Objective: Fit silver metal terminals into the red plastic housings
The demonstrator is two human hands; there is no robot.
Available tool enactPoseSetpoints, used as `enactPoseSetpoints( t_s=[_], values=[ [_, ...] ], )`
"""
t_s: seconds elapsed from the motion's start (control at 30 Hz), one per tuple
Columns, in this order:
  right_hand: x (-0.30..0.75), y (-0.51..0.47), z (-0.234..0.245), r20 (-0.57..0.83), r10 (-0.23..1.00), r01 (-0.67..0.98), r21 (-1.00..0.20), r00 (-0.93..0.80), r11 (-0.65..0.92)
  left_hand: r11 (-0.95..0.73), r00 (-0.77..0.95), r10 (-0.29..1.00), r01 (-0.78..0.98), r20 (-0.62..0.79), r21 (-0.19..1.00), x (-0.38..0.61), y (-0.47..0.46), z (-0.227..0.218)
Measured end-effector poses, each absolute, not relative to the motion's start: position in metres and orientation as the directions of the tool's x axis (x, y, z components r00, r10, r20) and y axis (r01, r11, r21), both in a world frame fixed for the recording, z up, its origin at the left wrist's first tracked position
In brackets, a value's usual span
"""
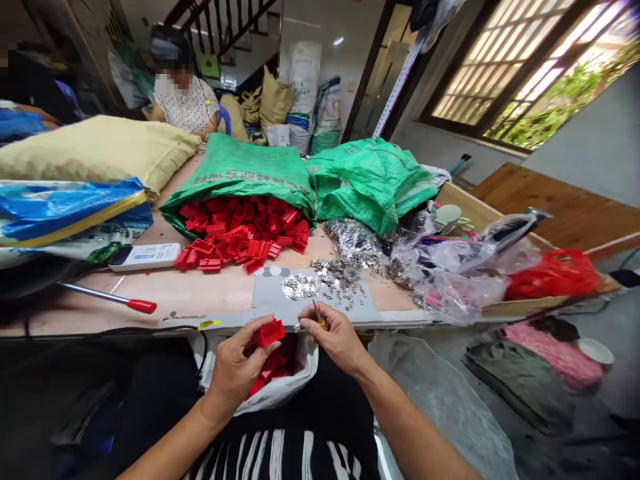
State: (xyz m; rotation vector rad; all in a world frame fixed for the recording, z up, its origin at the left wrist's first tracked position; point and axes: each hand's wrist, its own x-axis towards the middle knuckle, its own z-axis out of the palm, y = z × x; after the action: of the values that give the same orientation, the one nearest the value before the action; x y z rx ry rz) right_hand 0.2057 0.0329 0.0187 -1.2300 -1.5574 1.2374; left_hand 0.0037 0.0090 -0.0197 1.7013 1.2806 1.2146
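My left hand (231, 367) is closed on a small red plastic part (271, 333), gripped between thumb and fingers. In my right hand (343, 340) is a small pointed tool with a yellow handle (319, 315), its tip upward. A tiny shiny metal piece (297, 327) shows at the right thumb and fingertip. Both hands are above a white sack (306, 383) on my lap, which holds more red plastic parts (275, 365). Beyond them, small flat metal pieces (301, 287) lie heaped on a grey sheet (265, 307) at the table edge.
A green sack (250, 160) spills red parts (235, 243) onto the table. A second green bag (370, 180) and a clear bag of metal pieces (353, 240) lie beside it. At left are a red-tipped lever (143, 306) and a white box (150, 256). A person (185, 103) sits opposite.
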Motion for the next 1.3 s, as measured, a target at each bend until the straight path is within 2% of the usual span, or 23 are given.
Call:
enactPoseSetpoints(
  t_s=[0.17,0.33,0.7,1.03,1.3],
  values=[
    [0.184,0.026,0.018,0.225,0.95,0.455,-0.838,-0.214,0.301,-0.361,0.08,0.929,0.404,0.361,0.84,0.006,0.01,-0.017],
    [0.177,0.023,0.013,0.339,0.903,0.528,-0.732,-0.266,0.43,-0.388,0.074,0.915,0.43,0.396,0.815,0.007,0.01,-0.017],
    [0.175,0.021,0.013,0.333,0.887,0.535,-0.71,-0.319,0.459,-0.397,0.078,0.911,0.434,0.405,0.809,0.007,0.007,-0.015],
    [0.179,0.019,0.013,0.27,0.895,0.463,-0.781,-0.354,0.419,-0.358,0.036,0.926,0.408,0.376,0.84,0.008,0.003,-0.019],
    [0.188,0.028,0.016,0.244,0.817,0.443,-0.741,-0.522,0.504,-0.296,0.072,0.955,0.319,0.288,0.9,0.005,0.003,-0.019]
  ],
)
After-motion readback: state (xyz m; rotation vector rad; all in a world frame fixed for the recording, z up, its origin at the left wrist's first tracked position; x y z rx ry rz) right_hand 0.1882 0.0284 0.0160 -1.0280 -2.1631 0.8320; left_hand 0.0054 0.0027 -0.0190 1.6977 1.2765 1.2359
